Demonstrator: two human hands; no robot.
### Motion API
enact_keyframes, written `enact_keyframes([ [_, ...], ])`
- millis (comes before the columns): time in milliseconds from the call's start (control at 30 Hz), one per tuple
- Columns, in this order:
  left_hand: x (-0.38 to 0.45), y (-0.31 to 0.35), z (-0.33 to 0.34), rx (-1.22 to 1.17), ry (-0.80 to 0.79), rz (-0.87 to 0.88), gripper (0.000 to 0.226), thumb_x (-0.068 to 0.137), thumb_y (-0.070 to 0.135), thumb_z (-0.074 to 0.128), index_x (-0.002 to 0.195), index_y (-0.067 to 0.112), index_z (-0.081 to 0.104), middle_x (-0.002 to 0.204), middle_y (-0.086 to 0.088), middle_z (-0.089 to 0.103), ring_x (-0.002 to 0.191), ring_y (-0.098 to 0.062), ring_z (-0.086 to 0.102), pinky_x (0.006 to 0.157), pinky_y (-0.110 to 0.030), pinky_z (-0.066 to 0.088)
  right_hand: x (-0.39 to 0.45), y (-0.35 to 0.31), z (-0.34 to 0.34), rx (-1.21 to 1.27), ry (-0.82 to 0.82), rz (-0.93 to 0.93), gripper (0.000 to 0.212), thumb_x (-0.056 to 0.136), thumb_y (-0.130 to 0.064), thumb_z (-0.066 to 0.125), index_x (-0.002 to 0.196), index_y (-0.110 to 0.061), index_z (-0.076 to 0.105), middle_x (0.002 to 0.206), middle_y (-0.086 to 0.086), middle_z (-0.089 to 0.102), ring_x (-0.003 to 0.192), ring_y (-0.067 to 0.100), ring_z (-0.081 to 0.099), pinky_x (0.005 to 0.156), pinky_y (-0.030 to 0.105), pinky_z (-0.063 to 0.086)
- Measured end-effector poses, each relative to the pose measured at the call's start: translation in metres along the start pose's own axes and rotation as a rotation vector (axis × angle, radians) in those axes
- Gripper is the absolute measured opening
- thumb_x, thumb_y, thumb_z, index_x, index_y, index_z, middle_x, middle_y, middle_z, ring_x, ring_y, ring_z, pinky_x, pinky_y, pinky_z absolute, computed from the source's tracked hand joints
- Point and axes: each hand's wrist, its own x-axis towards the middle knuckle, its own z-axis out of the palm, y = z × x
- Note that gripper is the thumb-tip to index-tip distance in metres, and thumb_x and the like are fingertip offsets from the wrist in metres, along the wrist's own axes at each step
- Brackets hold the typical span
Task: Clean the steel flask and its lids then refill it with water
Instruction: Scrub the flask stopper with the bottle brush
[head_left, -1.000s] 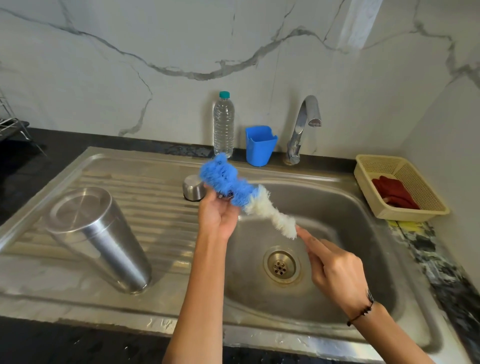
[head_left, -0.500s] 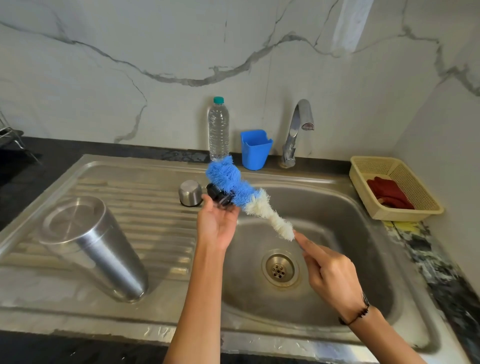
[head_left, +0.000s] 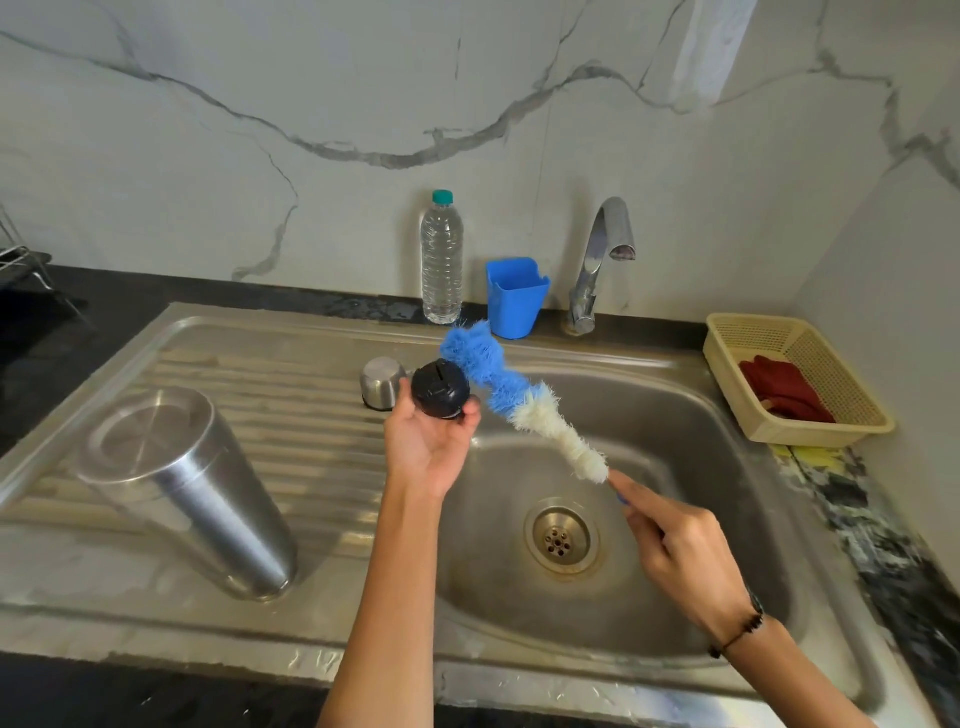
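Marble-veined wall tiles back a dark worktop (head_left: 130, 296) with a steel sink (head_left: 675, 426) set into it. On the ribbed drainboard the steel flask (head_left: 192, 493) stands upside down, mouth down, well to the left of both hands. Behind it, near the basin's edge, a small steel lid (head_left: 382, 382) sits upside down on the drainboard, just behind the left hand (head_left: 431, 441). That hand is raised over the basin's left rim, palm up, with its fingertips curled round a round black inner lid (head_left: 440, 388). The right hand (head_left: 685, 551) is over the basin near the drain (head_left: 560, 538) and grips the handle of a bottle brush (head_left: 514, 400), forefinger stretched along it. The brush slants up and to the left, and its blue bristle end lies just beside the black lid, close to touching it. At the back stand a plastic water bottle (head_left: 441, 260), a blue cup (head_left: 516, 299) and the tap (head_left: 597, 265). To the right a yellow basket (head_left: 748, 410) holds a red cloth (head_left: 779, 384).
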Motion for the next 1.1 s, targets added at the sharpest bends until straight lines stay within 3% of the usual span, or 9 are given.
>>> enact_keyframes([
  [133, 0.003, 0.002, -0.004, 0.034, 0.038, 0.048, 0.032, 0.103, 0.030, 0.037, 0.110, 0.011, 0.061, 0.099, -0.010, 0.066, 0.086, -0.021, 0.058, 0.073, -0.030, 0.047, 0.005, -0.004, -0.007, -0.035, -0.061, -0.080, 0.044, 0.085, -0.025, 0.037, 0.128, -0.033, 0.045, 0.076, -0.003, 0.072, 0.060, 0.016, 0.065, 0.048, 0.029, 0.048],
  [300, 0.005, 0.002, -0.009, 0.249, 0.157, 0.169, 0.024, 0.104, 0.024, 0.037, 0.108, 0.015, 0.059, 0.100, -0.005, 0.068, 0.083, -0.015, 0.065, 0.062, -0.026, 0.052, 0.018, -0.007, -0.016, -0.203, -0.045, -0.136, 0.048, 0.082, -0.021, 0.034, 0.126, -0.033, 0.046, 0.062, -0.005, 0.061, 0.049, 0.022, 0.059, 0.036, 0.029, 0.046],
  [433, 0.011, 0.000, -0.010, 0.413, 0.303, 0.349, 0.024, 0.104, 0.017, 0.034, 0.098, 0.023, 0.056, 0.101, 0.000, 0.060, 0.086, -0.014, 0.057, 0.067, -0.026, 0.043, 0.015, -0.024, -0.016, -0.330, -0.105, -0.138, 0.047, 0.079, -0.021, 0.036, 0.123, -0.035, 0.046, 0.061, -0.009, 0.060, 0.045, 0.023, 0.057, 0.031, 0.032, 0.043],
  [567, 0.011, -0.011, -0.007, 0.557, 0.284, 0.451, 0.025, 0.104, 0.012, 0.030, 0.107, 0.016, 0.055, 0.107, -0.001, 0.062, 0.094, -0.015, 0.058, 0.065, -0.019, 0.048, 0.022, -0.038, -0.007, -0.332, -0.247, -0.002, 0.057, 0.083, -0.013, 0.046, 0.133, -0.038, 0.042, 0.074, -0.003, 0.063, 0.063, 0.032, 0.061, 0.047, 0.039, 0.049],
  [600, 0.011, -0.012, -0.007, 0.554, 0.288, 0.454, 0.026, 0.104, 0.012, 0.030, 0.112, 0.015, 0.054, 0.111, -0.004, 0.061, 0.097, -0.016, 0.058, 0.068, -0.020, 0.049, 0.024, -0.038, -0.006, -0.325, -0.256, 0.012, 0.057, 0.084, -0.013, 0.046, 0.135, -0.038, 0.041, 0.075, -0.003, 0.063, 0.065, 0.033, 0.061, 0.049, 0.040, 0.049],
  [767, 0.013, -0.001, -0.017, 0.472, 0.368, 0.440, 0.032, 0.105, 0.016, 0.030, 0.130, 0.005, 0.046, 0.128, -0.013, 0.056, 0.117, -0.026, 0.056, 0.094, -0.039, 0.050, 0.013, -0.033, -0.012, -0.348, -0.211, -0.080, 0.050, 0.076, -0.022, 0.037, 0.124, -0.035, 0.044, 0.058, -0.005, 0.057, 0.042, 0.024, 0.054, 0.031, 0.035, 0.042],
  [833, 0.016, -0.004, -0.017, 0.510, 0.351, 0.438, 0.028, 0.104, 0.015, 0.032, 0.124, 0.005, 0.049, 0.125, -0.010, 0.058, 0.115, -0.024, 0.056, 0.098, -0.040, 0.046, 0.011, -0.035, -0.009, -0.324, -0.245, -0.051, 0.052, 0.076, -0.020, 0.040, 0.126, -0.035, 0.046, 0.061, -0.003, 0.060, 0.046, 0.028, 0.056, 0.034, 0.037, 0.044],
  [967, 0.016, -0.012, -0.009, 0.622, 0.305, 0.500, 0.022, 0.102, 0.011, 0.035, 0.102, 0.015, 0.056, 0.106, 0.000, 0.061, 0.104, -0.018, 0.057, 0.088, -0.032, 0.046, 0.023, -0.032, -0.006, -0.301, -0.193, -0.014, 0.052, 0.076, -0.018, 0.041, 0.126, -0.031, 0.050, 0.063, -0.003, 0.062, 0.050, 0.031, 0.058, 0.037, 0.038, 0.046],
  [1100, 0.014, 0.000, -0.011, 0.383, 0.322, 0.441, 0.025, 0.104, 0.015, 0.032, 0.103, 0.019, 0.057, 0.102, -0.001, 0.063, 0.099, -0.018, 0.061, 0.077, -0.030, 0.053, 0.007, -0.030, -0.011, -0.190, -0.206, -0.068, 0.048, 0.079, -0.016, 0.046, 0.123, -0.033, 0.053, 0.065, -0.009, 0.064, 0.050, 0.024, 0.060, 0.037, 0.031, 0.046],
])
